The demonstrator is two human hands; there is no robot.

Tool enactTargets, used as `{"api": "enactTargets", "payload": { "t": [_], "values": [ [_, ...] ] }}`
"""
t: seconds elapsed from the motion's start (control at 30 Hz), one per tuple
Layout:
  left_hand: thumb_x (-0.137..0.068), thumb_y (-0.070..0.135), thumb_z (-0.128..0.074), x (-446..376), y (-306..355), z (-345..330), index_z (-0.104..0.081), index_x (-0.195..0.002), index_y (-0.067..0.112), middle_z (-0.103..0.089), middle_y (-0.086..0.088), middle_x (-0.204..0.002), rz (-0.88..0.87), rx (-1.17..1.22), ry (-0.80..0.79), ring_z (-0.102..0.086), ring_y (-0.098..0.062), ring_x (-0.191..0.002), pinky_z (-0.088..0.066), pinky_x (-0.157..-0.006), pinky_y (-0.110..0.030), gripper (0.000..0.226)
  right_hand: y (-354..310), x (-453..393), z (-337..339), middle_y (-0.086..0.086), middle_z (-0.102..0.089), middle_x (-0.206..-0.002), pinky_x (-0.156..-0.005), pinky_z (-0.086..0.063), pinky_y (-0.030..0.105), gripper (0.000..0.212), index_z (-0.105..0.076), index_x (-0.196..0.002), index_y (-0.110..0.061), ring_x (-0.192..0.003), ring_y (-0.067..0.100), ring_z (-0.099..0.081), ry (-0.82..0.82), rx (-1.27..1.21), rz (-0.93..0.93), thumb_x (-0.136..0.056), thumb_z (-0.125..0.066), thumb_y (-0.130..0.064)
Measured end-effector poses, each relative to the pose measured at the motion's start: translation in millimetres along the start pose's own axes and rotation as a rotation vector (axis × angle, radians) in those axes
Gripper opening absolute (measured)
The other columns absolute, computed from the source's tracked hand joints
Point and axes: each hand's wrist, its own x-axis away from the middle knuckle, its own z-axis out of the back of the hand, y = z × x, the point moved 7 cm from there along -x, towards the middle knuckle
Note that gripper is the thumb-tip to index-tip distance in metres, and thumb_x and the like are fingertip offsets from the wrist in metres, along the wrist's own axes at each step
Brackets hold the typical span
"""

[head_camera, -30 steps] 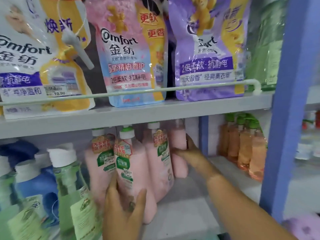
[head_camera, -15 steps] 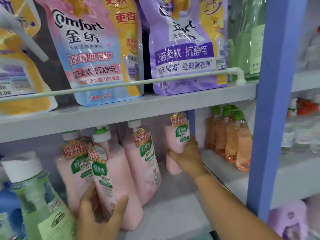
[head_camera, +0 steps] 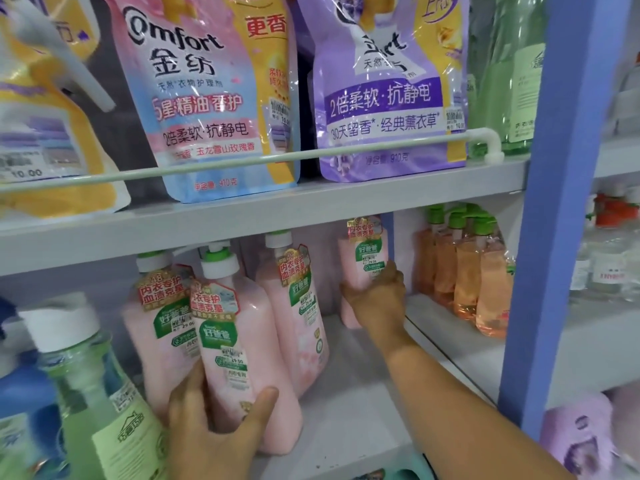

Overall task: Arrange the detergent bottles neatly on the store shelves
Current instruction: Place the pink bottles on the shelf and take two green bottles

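Right hand (head_camera: 379, 292) gripping rear pink bottle (head_camera: 363, 258), left hand (head_camera: 214, 431) cupping front pink bottle (head_camera: 239, 355)

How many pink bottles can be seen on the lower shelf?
4. One far left, one in front held by the left hand, one in the middle, one at the back gripped by the right hand. Others may be hidden behind.

Pink refill pouch (head_camera: 211, 98): "Comfort 金纺", "910克"; purple refill pouch (head_camera: 384, 98): "2倍柔软·抗静电", "910克"; yellow pouch (head_camera: 52, 150) tag: "10.00"; front pink bottle (head_camera: 239, 344): "内衣专护 血渍克星", "29.00".
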Motion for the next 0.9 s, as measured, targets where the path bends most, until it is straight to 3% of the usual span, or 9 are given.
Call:
{"api": "enactTargets", "payload": {
  "t": [0.07, 0.17, 0.23, 0.33, 0.4, 0.5, 0.57, 0.7, 0.9],
  "values": [
    [-0.053, 0.022, -0.101, 2.6, 2.5, 0.0, -0.058, -0.144, 0.017, -0.062, -0.014, -0.135, -0.014, -0.001, -0.009, -0.061, -0.036, -0.125, -0.047, -0.11, -0.057, 0.101, -9.8, 9.3, 12.8, 0.018, -0.047, -0.137, -0.101, -0.05, 0.042, 0.107, -0.026, -0.158, -0.005, -0.124, 0.036, -0.051, 0.02, 0.008, 0.022, -0.078, -0.086, -0.043],
    [-0.05, 0.024, -0.101, -3.2, -0.4, -0.7, -0.06, -0.14, 0.015, -0.064, -0.014, -0.13, -0.017, 0.003, -0.05, -0.062, -0.035, -0.12, -0.047, -0.109, -0.058, 0.099, -50.3, 50.2, 38.4, -0.002, -0.053, -0.127, -0.091, -0.046, 0.019, 0.066, -0.051, -0.142, -0.016, -0.118, 0.02, -0.056, 0.115, -0.192, 0.289, -0.085, -0.072, -0.043],
    [-0.048, 0.039, -0.099, -3.6, -4.8, -3.0, -0.059, -0.14, 0.019, -0.065, -0.01, -0.131, -0.017, 0.019, -0.085, -0.062, -0.033, -0.121, -0.047, -0.109, -0.057, 0.102, -73.7, 83.8, 23.9, -0.02, -0.052, -0.125, -0.092, -0.048, 0.013, 0.058, -0.054, -0.134, -0.033, -0.116, 0.001, -0.058, -0.164, -0.363, 0.386, -0.081, -0.069, -0.051],
    [-0.049, 0.063, -0.079, 0.6, -10.6, -0.8, -0.053, -0.132, 0.051, -0.065, 0.008, -0.137, 0.027, 0.211, -0.066, -0.059, -0.015, -0.129, -0.042, -0.116, -0.047, 0.088, -78.9, 114.3, -9.6, -0.029, -0.047, -0.139, -0.107, -0.047, 0.02, 0.105, -0.03, -0.152, -0.048, -0.125, -0.011, -0.053, -0.628, -0.491, 0.235, -0.064, -0.088, -0.05],
    [-0.053, 0.06, -0.08, -0.9, -15.9, -2.5, -0.052, -0.125, 0.058, -0.066, 0.013, -0.138, 0.067, 0.346, -0.102, -0.057, -0.007, -0.133, -0.039, -0.118, -0.044, 0.078, -77.3, 116.0, -16.3, -0.035, -0.055, -0.133, -0.108, -0.049, 0.027, 0.12, -0.022, -0.153, -0.051, -0.12, -0.012, -0.056, -0.734, -0.458, 0.163, -0.058, -0.095, -0.045],
    [-0.067, 0.036, -0.098, -4.7, -20.8, -4.1, -0.058, -0.119, 0.061, -0.07, 0.018, -0.131, 0.091, 0.436, -0.183, -0.063, 0.0, -0.125, -0.045, -0.107, -0.036, 0.07, -74.6, 115.7, -14.3, -0.027, -0.066, -0.123, -0.102, -0.055, 0.036, 0.102, -0.036, -0.133, -0.056, -0.112, -0.002, -0.065, -0.658, -0.408, 0.125, -0.053, -0.098, -0.042],
    [-0.065, 0.022, -0.091, -5.8, -24.3, -4.4, -0.06, -0.116, 0.06, -0.072, 0.019, -0.128, 0.08, 0.433, -0.206, -0.066, 0.001, -0.119, -0.047, -0.101, -0.034, 0.071, -65.6, 117.2, -7.5, -0.025, -0.067, -0.117, -0.095, -0.058, 0.037, 0.093, -0.037, -0.121, -0.06, -0.105, -0.002, -0.067, -0.55, -0.355, 0.102, -0.05, -0.096, -0.047],
    [-0.071, 0.002, -0.088, -7.7, -22.8, -4.1, -0.057, -0.116, 0.059, -0.074, 0.024, -0.116, 0.061, 0.333, -0.243, -0.07, 0.005, -0.106, -0.05, -0.098, -0.035, 0.079, -39.3, 101.7, 30.4, -0.02, -0.06, -0.134, -0.097, -0.057, 0.041, 0.107, -0.028, -0.144, -0.052, -0.118, 0.008, -0.062, -0.294, -0.17, 0.098, -0.054, -0.085, -0.062],
    [-0.066, 0.025, -0.094, -11.5, 0.7, -8.1, -0.047, -0.098, 0.086, -0.07, 0.042, -0.096, 0.005, 0.175, -0.315, -0.066, 0.02, -0.088, -0.048, -0.075, -0.012, 0.084, -17.4, 57.6, 56.1, 0.004, -0.054, -0.133, -0.096, -0.055, 0.046, 0.108, -0.031, -0.15, -0.021, -0.118, 0.026, -0.058, -0.127, -0.084, 0.059, -0.064, -0.093, -0.044]
  ]
}}
